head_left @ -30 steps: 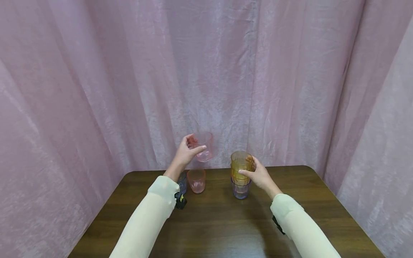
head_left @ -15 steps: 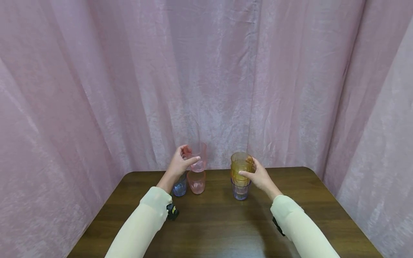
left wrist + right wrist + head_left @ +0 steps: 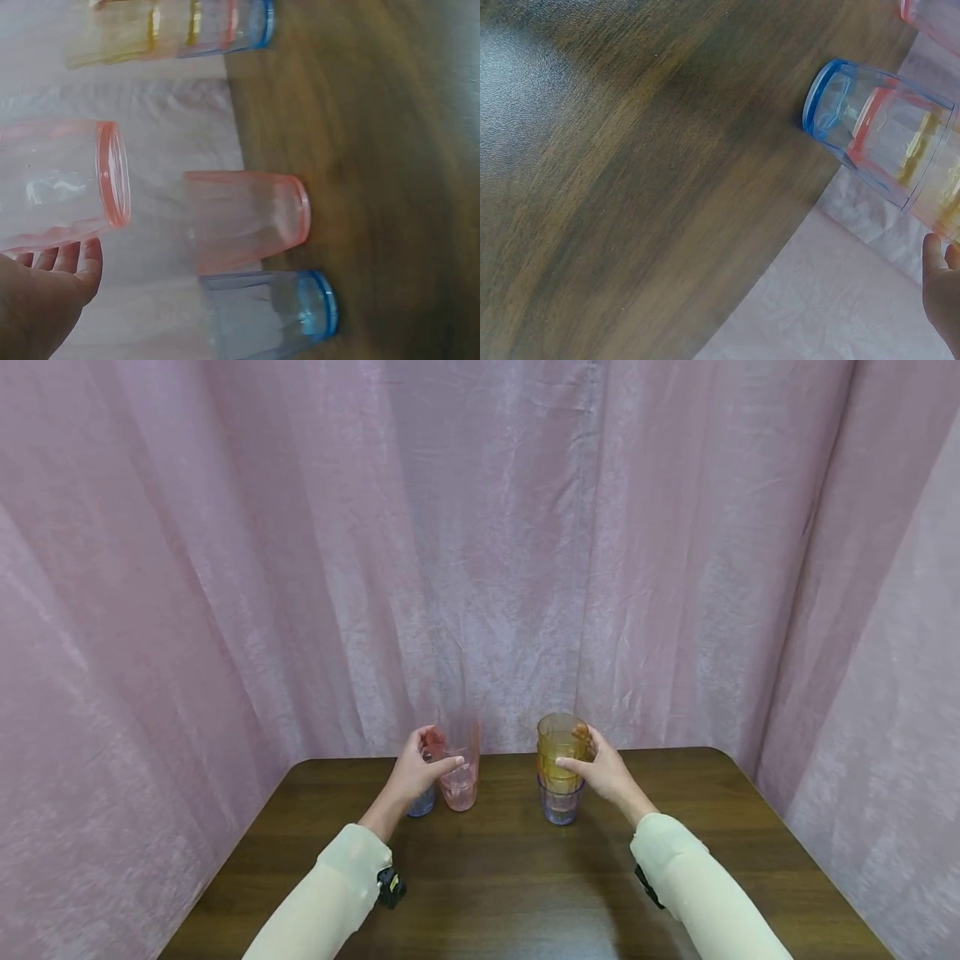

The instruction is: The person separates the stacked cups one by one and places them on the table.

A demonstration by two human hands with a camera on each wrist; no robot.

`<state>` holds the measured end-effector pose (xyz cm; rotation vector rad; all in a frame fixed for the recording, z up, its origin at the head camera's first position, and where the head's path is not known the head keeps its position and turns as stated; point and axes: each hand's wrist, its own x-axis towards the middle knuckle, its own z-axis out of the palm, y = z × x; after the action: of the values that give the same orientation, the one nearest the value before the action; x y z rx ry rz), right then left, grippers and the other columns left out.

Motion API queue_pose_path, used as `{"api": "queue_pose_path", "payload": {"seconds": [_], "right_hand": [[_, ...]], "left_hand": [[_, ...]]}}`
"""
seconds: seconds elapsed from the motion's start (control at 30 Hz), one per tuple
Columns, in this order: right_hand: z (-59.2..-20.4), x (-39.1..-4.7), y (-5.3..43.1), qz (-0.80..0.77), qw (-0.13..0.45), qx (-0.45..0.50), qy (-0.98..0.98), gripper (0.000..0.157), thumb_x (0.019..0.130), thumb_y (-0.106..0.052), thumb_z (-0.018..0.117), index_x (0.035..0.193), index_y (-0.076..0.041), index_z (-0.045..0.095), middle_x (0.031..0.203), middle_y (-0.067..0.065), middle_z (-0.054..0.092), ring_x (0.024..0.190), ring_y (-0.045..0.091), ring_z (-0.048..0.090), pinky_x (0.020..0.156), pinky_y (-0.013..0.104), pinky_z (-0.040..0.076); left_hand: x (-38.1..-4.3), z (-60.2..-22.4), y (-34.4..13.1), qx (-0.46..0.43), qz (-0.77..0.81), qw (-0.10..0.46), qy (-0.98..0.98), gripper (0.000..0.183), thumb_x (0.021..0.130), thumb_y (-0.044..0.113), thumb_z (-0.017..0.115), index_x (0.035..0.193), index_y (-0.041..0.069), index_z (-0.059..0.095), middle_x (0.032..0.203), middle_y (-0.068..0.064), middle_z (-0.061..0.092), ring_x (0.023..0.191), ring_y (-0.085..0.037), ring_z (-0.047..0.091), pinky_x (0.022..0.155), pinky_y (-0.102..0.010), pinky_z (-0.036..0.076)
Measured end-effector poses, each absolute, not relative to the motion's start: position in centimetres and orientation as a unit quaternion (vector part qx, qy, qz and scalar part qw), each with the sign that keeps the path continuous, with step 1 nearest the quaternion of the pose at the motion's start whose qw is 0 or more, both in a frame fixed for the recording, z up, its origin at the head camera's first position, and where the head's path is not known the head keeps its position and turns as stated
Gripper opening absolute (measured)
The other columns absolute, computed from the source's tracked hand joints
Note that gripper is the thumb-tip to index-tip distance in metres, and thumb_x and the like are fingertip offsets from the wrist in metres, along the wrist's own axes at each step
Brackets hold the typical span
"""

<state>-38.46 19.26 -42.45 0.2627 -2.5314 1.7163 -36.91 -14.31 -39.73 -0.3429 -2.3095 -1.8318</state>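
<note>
Pink transparent plastic-looking cup (image 3: 52,184) is in the left hand (image 3: 412,772), upright above the standing pink cup (image 3: 244,221). Under them is a brown wood-grain table (image 3: 510,877) with rounded far corners and a soft shine; behind it, pale pink velvety curtains (image 3: 480,527) hang in folds. The left hand is spread to the cup's width, gripping its side between thumb and fingers. The left wrist view shows a gap between these 2 cups. Just beside stands 1 transparent blue cup (image 3: 270,315). The right hand (image 3: 603,768), similarly spread, holds the yellow upper part of a transparent cup stack (image 3: 553,752), whose bottom cup, blue, touches the table.
</note>
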Motion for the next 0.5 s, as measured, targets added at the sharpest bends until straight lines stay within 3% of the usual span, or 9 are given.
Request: {"api": "queue_pose_path", "payload": {"seconds": [0.27,0.5], "right_hand": [[-42.6,-38.5,19.5,0.555,0.045,0.084,-0.826,0.091,0.088,-0.034,0.078,0.156,-0.005,0.024,0.155,0.023,0.033,0.141,0.042,0.031,0.111,0.056,0.031],[-42.7,-38.7,19.6,0.553,0.048,0.086,-0.827,0.09,0.088,-0.032,0.078,0.155,-0.005,0.025,0.154,0.023,0.034,0.141,0.042,0.032,0.111,0.056,0.031]], "left_hand": [[-34.9,-40.8,-14.5,-0.11,-0.62,0.067,-0.774,0.076,0.083,0.007,0.078,0.142,-0.008,0.033,0.136,-0.026,0.046,0.133,-0.044,0.038,0.11,-0.054,0.032],[-35.1,-44.1,-14.9,-0.102,-0.615,0.077,-0.778,0.079,0.08,0.011,0.083,0.141,-0.004,0.036,0.135,-0.021,0.048,0.127,-0.039,0.045,0.102,-0.051,0.042]]}}
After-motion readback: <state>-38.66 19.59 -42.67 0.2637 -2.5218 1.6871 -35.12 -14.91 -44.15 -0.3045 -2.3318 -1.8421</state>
